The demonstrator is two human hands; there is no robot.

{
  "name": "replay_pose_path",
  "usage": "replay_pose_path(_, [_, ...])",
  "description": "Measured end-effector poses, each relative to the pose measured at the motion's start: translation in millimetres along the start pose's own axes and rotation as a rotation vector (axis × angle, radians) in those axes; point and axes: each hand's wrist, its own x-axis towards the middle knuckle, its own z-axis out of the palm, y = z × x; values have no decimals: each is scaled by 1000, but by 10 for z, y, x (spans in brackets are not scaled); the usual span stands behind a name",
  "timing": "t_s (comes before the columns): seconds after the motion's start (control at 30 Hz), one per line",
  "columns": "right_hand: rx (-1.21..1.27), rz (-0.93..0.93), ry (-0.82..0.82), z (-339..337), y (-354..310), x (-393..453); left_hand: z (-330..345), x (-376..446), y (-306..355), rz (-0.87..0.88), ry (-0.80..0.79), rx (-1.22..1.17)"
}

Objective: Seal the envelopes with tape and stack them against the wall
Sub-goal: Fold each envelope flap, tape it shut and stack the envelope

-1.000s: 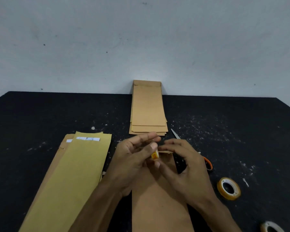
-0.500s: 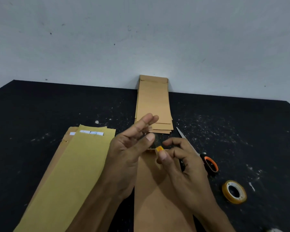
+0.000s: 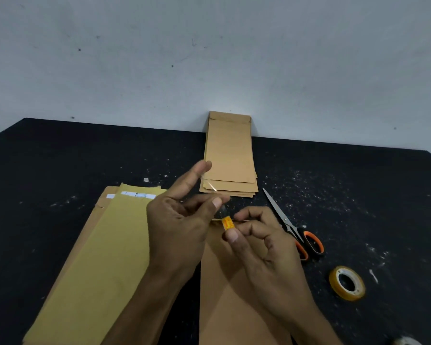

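Black, dust-flecked table (image 3: 60, 170) under a pale grey wall (image 3: 209, 58). At near edge, centre: brown envelope (image 3: 234, 295) lying lengthwise, top flap end under both hands. Right hand (image 3: 261, 247) pinching small orange-yellow tape piece (image 3: 227, 223) between thumb and forefinger, just above the envelope's far end. Left hand (image 3: 182, 220) raised beside it, thumb and a curled finger seeming to pinch the far end of a clear strip running to the orange piece, forefinger extended; exact contact hard to tell. Left of these, toward near-left corner: pile of yellowish unsealed envelopes (image 3: 97, 257), white strip at far end. Right of hands: orange-handled scissors (image 3: 294, 230); nearer the right edge, tape roll (image 3: 346, 283); another roll (image 3: 406, 341) barely showing at near-right corner. At far edge, centre: stack of finished envelopes (image 3: 230, 155), top ends leaning on the wall.

Likely step: laying tape across flap. Risks: strip folding onto itself or sticking to fingertips if tension drops; landing crooked or missing the flap seam with the envelope unpinned; envelope sliding under press.
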Motion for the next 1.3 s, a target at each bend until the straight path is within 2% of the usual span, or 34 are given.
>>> replay_pose_path(0.4, [-82,5,49,-204,-57,-21,39,44,41,-12,-169,28])
replay_pose_path(0.47, [-226,-20,171,-324,-42,-35,31,43,28,-45,-210,30])
replay_pose_path(0.53, [-567,5,295,-456,-3,-36,19,30,3,-76,-275,53])
replay_pose_path(0.6, [-884,202,234,-539,17,-31,14,14,-18,-115,-339,90])
replay_pose_path(0.67, [-1004,365,127,-570,1,-25,22,0,-30,-150,-389,117])
replay_pose_path(0.87, [-998,497,146,-583,-168,5,27,-28,-37,-160,-472,154])
replay_pose_path(1.0, [-1152,600,16,-599,-259,34,3,-35,-40,-169,-502,144])
replay_pose_path(1.07, [-1193,560,-13,-601,-231,10,-4,-32,-32,-173,-510,144])
replay_pose_path(1.13, [-1052,468,12,-650,-148,-18,-9,-21,-5,-168,-512,149])
replay_pose_path(1.23, [-371,420,40,-708,-147,-20,-49,20,62,-168,-500,148])
replay_pose_path(1.3, [22,422,-5,-688,-202,-20,-95,66,119,-155,-489,156])
